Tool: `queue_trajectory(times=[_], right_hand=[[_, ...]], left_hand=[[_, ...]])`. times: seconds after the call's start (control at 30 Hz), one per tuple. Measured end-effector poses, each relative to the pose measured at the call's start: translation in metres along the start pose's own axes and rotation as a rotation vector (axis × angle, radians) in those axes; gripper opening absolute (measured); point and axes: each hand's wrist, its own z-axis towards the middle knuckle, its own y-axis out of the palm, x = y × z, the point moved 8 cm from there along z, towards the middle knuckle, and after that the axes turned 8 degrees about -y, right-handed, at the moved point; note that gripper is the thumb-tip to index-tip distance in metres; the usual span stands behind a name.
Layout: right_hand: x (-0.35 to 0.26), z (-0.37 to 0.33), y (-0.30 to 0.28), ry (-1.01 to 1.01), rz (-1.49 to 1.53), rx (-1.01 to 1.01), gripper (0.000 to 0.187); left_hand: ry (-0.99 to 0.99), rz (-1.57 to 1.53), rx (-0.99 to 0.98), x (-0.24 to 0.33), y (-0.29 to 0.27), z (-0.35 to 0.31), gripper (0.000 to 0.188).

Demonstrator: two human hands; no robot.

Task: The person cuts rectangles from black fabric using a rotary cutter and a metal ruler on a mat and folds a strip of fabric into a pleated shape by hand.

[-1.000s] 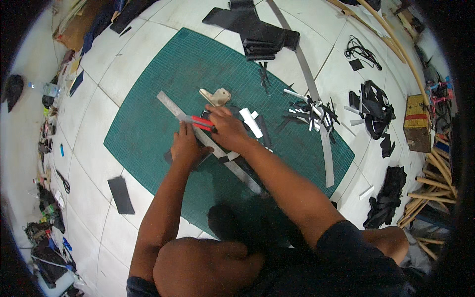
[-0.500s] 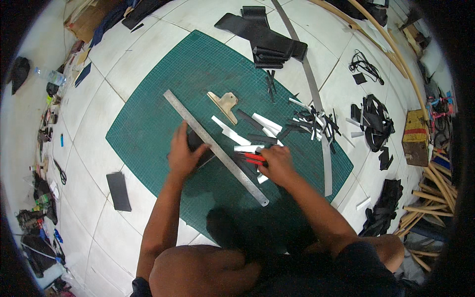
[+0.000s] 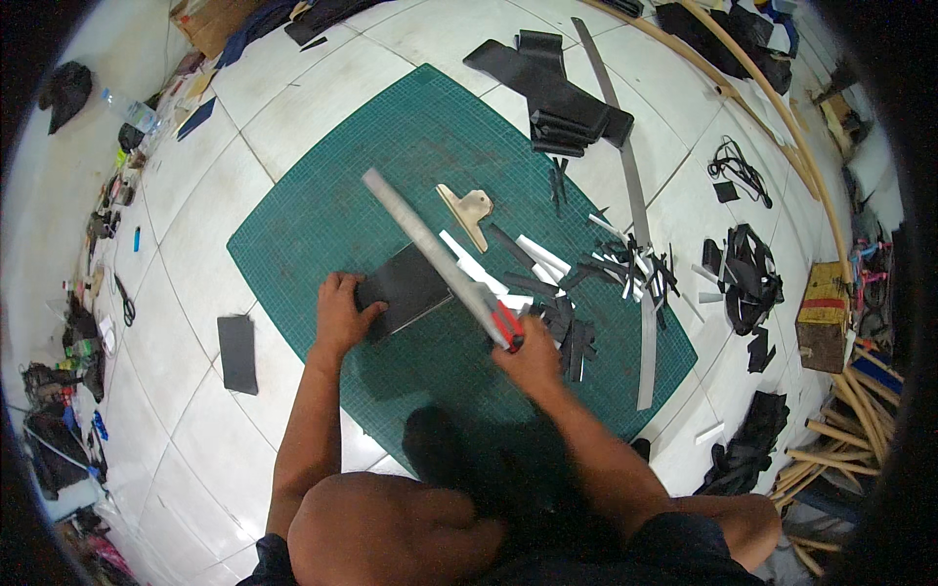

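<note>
My left hand (image 3: 342, 313) is at the left end of a black rectangular piece of sheet material (image 3: 405, 283), its thumb on top and its fingers along the edge. In my right hand (image 3: 532, 356) is a red-handled cutter (image 3: 507, 322), its blade hard to make out. A blurred steel ruler (image 3: 420, 234) slants across the right end of the black piece, and its lower end meets my right hand. Whether those fingers also grip the ruler is unclear. All this is over a green cutting mat (image 3: 322, 205). A brass-coloured bulldog clip (image 3: 469, 215) lies beyond the ruler.
Black and white offcuts (image 3: 630, 269) are scattered on the mat's right side. A long grey strip (image 3: 635, 210) crosses its right edge. Folded black material (image 3: 557, 93) lies beyond the mat, and another black rectangle (image 3: 237, 354) on the tiles at left. Cane poles (image 3: 831, 459) are piled at right.
My left hand has come off the ruler to the black piece's left end. My right hand, with the red cutter, has moved from the offcuts to the ruler's lower end. The view has shifted slightly.
</note>
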Motion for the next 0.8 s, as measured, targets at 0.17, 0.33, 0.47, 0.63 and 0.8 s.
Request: queue_trajectory(times=[0.17,0.33,0.47,0.63,0.8], right_hand=[[0.059,0.034,-0.071,-0.065,-0.05,0.121,0.04],[0.115,0.014,-0.1,0.052,-0.076,0.211,0.04],[0.135,0.002,-0.097,0.151,-0.04,0.239,0.041],[0.151,-0.008,-0.101,0.175,-0.068,0.224,0.036],[0.124,-0.001,-0.099,0.175,-0.15,0.18,0.04]], left_hand=[[0.035,-0.021,0.037,-0.003,-0.003,-0.001,0.053],[-0.053,-0.142,0.012,-0.021,-0.004,0.005,0.047],[-0.202,-0.337,-0.147,-0.043,-0.001,0.009,0.031],[-0.389,-0.957,-0.017,-0.093,-0.033,0.012,0.012],[-0.55,-1.192,0.267,-0.192,-0.075,0.0,0.024]])
